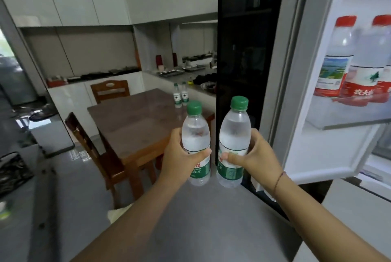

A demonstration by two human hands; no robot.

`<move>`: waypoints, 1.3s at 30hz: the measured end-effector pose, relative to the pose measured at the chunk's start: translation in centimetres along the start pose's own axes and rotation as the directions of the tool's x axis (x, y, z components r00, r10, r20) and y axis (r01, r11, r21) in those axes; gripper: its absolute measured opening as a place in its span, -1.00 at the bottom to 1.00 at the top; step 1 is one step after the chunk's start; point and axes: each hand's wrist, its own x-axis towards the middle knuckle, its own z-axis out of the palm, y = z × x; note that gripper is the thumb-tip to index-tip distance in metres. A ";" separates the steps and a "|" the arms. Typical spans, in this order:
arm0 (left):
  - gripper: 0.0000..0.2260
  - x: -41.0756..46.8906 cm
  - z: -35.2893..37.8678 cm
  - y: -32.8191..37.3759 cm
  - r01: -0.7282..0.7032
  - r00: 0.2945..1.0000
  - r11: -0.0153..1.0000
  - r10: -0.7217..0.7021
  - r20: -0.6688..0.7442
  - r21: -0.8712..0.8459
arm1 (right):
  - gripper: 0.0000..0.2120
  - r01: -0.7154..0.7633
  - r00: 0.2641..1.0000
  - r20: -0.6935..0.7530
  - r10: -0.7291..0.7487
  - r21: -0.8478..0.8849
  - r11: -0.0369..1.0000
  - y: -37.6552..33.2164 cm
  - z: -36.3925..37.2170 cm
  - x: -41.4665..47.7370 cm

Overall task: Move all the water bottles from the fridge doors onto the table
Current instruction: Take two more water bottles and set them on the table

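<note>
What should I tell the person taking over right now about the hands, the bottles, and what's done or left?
Left hand: closed around a green-capped bottle, upright, in the air.
Right hand: closed around a second green-capped bottle, also upright.
Done: two small bottles already stand at the far edge of the table.
Left: set both held bottles on the table, then fetch the red-capped bottles still on the open fridge door shelf. At least two show there; more may be out of frame.

We are seeing both forearms bare, no sleeves showing, and the right wrist is wearing a thin reddish string bracelet [278, 179].
</note>
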 end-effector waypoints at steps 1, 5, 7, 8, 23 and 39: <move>-0.43 0.9 -0.3 -0.7 0.006 1.000 1.000 -0.006 -0.006 -0.002 | -0.43 -0.005 1.000 0.004 0.005 -0.001 1.000 0.2 0.7 1.1; -0.41 5.4 -0.8 -3.4 0.040 0.999 0.999 -0.040 0.003 -0.023 | -0.44 -0.020 1.000 0.005 0.020 0.016 1.000 1.7 3.3 6.2; -0.38 8.3 -0.9 -4.9 0.044 0.999 0.999 -0.044 0.000 -0.028 | -0.43 -0.033 0.999 0.009 0.033 0.049 0.998 2.5 4.7 9.1; -0.37 9.8 -1.0 -5.7 0.045 0.999 0.999 -0.045 0.000 -0.016 | -0.43 -0.041 0.999 0.012 0.040 0.071 0.997 2.9 5.3 10.5; -0.44 27.9 -2.3 -15.1 0.114 0.991 0.989 -0.120 -0.058 -0.092 | -0.40 -0.123 0.991 -0.027 0.129 0.175 0.977 8.9 15.0 30.9; -0.48 51.1 -0.6 -24.9 0.091 0.996 0.993 -0.089 0.032 -0.074 | -0.42 -0.150 0.977 -0.133 0.167 0.127 0.980 15.2 21.7 51.6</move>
